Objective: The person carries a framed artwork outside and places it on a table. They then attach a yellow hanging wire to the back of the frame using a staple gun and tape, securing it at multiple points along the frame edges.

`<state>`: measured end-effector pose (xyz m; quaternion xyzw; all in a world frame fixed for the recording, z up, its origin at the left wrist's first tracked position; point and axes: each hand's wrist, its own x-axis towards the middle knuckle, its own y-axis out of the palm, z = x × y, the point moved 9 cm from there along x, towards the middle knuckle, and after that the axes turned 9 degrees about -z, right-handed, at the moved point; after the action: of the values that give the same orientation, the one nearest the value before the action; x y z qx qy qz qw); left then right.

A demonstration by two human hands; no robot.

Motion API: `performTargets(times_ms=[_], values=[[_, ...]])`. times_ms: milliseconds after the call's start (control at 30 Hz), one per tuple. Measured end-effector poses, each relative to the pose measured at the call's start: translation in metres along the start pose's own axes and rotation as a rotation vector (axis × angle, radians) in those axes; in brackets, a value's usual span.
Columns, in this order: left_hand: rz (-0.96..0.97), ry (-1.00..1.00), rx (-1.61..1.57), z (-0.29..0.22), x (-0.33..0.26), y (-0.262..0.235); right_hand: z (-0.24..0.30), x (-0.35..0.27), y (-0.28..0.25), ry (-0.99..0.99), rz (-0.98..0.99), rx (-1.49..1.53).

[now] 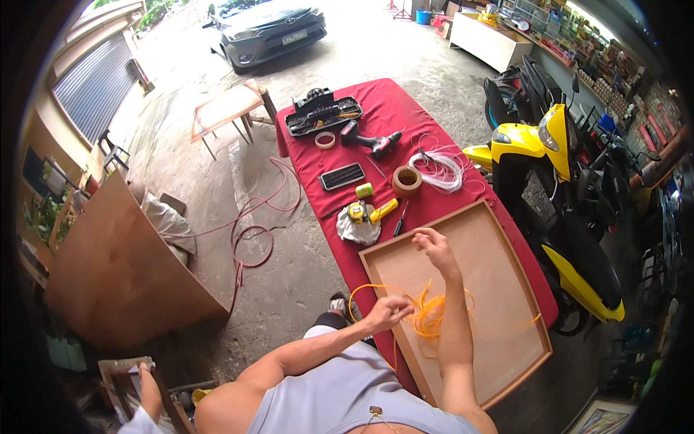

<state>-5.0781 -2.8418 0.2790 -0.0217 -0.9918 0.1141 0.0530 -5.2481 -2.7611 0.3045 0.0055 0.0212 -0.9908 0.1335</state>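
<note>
orange cord [430, 317] in wooden tray [499, 289]

The framed panel [499, 275] is smooth wood, the tablecloth [390, 108] matt fabric, the scooter [522, 137] glossy.

Orange cord [429, 320], loosely tangled over wooden-rimmed panel [497, 286] — one loop outside
</note>
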Motion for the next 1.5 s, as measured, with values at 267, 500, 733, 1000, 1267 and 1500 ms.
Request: performTargets(times_ms=[267, 500, 733, 1000, 1267, 1500], values=[[0.391, -0.269, -0.098, 0.11, 0.028, 0.043, -0.156, 0.129, 0.072, 0.328, -0.093, -0.874], [0.653, -0.341, -0.078, 0.13, 0.034, 0.035, -0.14, 0.136, 0.084, 0.358, -0.311, -0.882], [0.75, -0.352, -0.002, 0.139, 0.031, 0.018, -0.13, 0.148, 0.09, 0.369, -0.384, -0.817], [0.732, -0.12, 0.238, 0.111, 0.058, 0.049, -0.042, 0.08, 0.019, 0.087, -0.627, 0.705], [0.599, -0.143, -0.084, 0.007, 0.052, 0.077, 0.041, -0.203, -0.119, -0.125, -0.965, 0.593], [0.615, 0.086, 0.112, -0.057, 0.03, 0.117, 0.018, -0.326, -0.123, 0.006, -1.042, 0.43]])
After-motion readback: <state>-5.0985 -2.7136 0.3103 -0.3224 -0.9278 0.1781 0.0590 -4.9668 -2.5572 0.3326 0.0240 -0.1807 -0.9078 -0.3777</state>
